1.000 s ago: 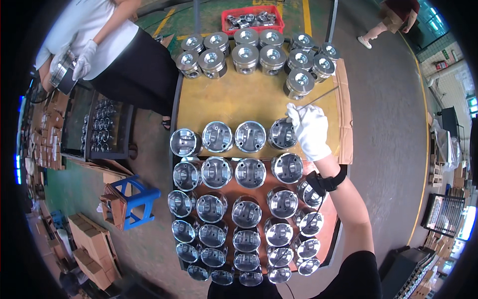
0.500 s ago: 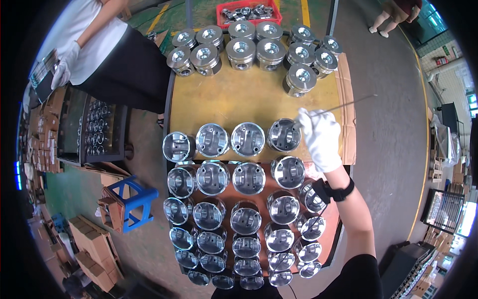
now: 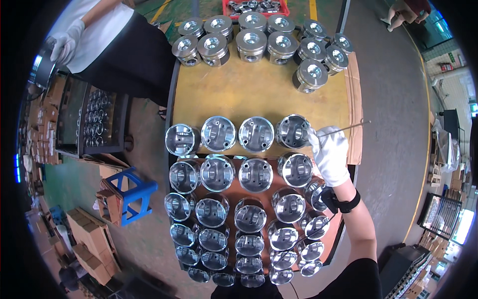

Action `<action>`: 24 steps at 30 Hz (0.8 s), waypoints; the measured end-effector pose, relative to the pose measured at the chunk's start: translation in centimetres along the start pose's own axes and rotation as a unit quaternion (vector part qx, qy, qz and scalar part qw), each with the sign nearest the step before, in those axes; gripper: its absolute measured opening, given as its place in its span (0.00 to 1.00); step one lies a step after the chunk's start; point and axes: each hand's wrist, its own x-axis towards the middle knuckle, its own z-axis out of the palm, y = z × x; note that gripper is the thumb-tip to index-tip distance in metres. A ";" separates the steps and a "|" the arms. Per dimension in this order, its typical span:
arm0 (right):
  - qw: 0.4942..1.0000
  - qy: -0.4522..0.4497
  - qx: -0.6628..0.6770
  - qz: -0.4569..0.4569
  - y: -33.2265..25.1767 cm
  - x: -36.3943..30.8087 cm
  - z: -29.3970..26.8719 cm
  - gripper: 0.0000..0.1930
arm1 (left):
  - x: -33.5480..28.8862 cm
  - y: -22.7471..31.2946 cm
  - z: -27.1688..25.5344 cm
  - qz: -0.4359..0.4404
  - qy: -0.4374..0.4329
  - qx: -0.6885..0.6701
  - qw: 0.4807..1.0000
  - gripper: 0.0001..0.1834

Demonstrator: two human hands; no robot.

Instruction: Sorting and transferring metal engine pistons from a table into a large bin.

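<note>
My right hand (image 3: 329,155), in a white glove with a black band at the wrist, is closed on a thin metal rod (image 3: 354,125). The rod's far end points out to the right, over the table's edge. My fingertips are at the right rim of an upturned piston (image 3: 293,131), whose hollow inside faces up; whether they touch it I cannot tell. Three more upturned pistons, one of them a piston (image 3: 256,134) in the middle, stand in line to its left. Nearer me, several rows of pistons (image 3: 217,173) stand the same way. My left hand is out of view.
Crown-up pistons (image 3: 251,45) stand along the far side of the yellow tabletop (image 3: 249,89). Behind them is a red crate (image 3: 286,11) of metal parts. At the left a co-worker's gloved hand (image 3: 68,42) holds a dark metal part. A blue stool (image 3: 137,197) stands on the floor.
The whole view has shifted a little. My right hand has come slightly nearer along the piston's right rim, still with the rod. The co-worker's gloved hand has moved up.
</note>
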 end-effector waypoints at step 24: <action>0.998 -0.037 0.053 0.022 -8.3 2.5 2.3 0.12 | 0.0 -7.1 3.7 -0.043 -0.051 -0.137 0.988 0.16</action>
